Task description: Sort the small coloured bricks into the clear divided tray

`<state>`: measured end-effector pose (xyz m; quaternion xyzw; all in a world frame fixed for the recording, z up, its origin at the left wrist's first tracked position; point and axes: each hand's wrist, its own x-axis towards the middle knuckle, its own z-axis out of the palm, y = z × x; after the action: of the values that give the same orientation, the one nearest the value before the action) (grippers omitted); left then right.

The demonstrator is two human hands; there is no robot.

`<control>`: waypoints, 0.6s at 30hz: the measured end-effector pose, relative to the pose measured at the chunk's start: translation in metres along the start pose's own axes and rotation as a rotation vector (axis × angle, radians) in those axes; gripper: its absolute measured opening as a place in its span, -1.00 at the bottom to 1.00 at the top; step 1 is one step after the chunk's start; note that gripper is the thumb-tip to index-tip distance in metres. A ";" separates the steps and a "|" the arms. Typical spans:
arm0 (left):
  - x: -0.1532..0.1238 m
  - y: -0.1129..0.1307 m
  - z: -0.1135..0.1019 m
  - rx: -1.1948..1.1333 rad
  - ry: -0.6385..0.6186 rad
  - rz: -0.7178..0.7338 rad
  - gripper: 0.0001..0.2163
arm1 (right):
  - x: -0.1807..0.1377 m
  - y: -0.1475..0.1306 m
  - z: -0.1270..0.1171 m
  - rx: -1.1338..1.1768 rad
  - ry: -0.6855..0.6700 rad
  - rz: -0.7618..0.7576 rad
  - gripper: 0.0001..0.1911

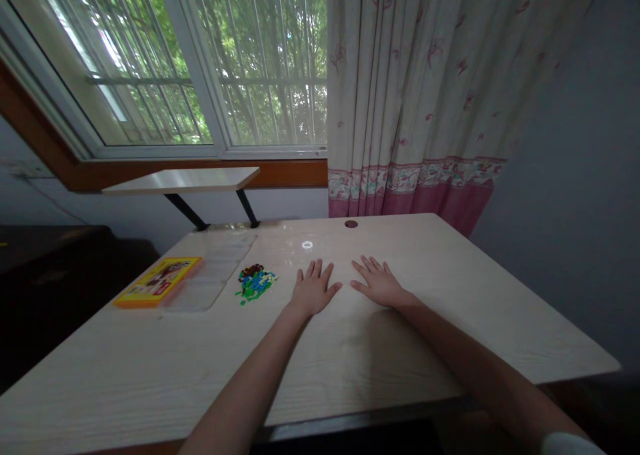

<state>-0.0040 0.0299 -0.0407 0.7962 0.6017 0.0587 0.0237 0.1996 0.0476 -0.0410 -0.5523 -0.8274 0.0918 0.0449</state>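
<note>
One pale table (340,375) fills the lower view, its long near edge running below the hands and its right side slanting out to a corner well apart from them. Behind it hang one floral curtain (425,95) and, further left, one barred window (270,62). One small shelf (185,180) stands on two visible black legs over the far-left corner of the table.

Two forearms (273,362) reach in across the near edge. The left hand (313,292) and the right hand (377,285) lie palm down on the tabletop, near each other but apart, fingers spread, thumbs pointing inward with a narrow strip of table between them. The widest room for moving runs from the right hand to the right edge; a broad stretch also lies between the hands and the near edge.

One clear tray (213,275) lies flat to the left, and one orange-yellow box (160,282) meets its left side, close to the table's left edge. Whether the box rests partly on the tray cannot be told.

One pile of pieces (256,283), brown, blue, pale and green, sits between the tray and the left hand, near that hand without touching it; the pieces are too small to count.

One round hole (351,224) is near the back edge.
</note>
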 end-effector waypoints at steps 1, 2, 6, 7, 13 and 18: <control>0.000 0.000 0.000 -0.006 0.002 0.002 -0.39 | 0.000 0.000 0.000 0.002 0.003 -0.002 -0.28; 0.000 0.000 0.000 -0.011 0.002 0.003 -0.39 | 0.000 0.000 0.001 0.004 0.008 -0.006 -0.28; 0.001 -0.004 -0.004 -0.036 -0.035 0.031 -0.40 | 0.000 0.000 0.002 -0.006 0.007 -0.013 -0.29; 0.001 -0.007 -0.007 -0.046 -0.048 0.052 -0.42 | 0.000 0.000 0.002 -0.011 0.006 -0.014 -0.29; -0.009 -0.052 -0.031 -0.102 0.043 0.083 -0.49 | 0.001 0.000 0.003 -0.049 0.011 -0.017 -0.30; -0.030 -0.112 -0.039 -0.096 0.218 -0.006 -0.54 | 0.001 -0.002 0.005 -0.066 0.009 -0.006 -0.30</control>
<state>-0.1239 0.0310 -0.0156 0.7813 0.5994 0.1738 -0.0037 0.1967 0.0476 -0.0457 -0.5516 -0.8312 0.0620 0.0306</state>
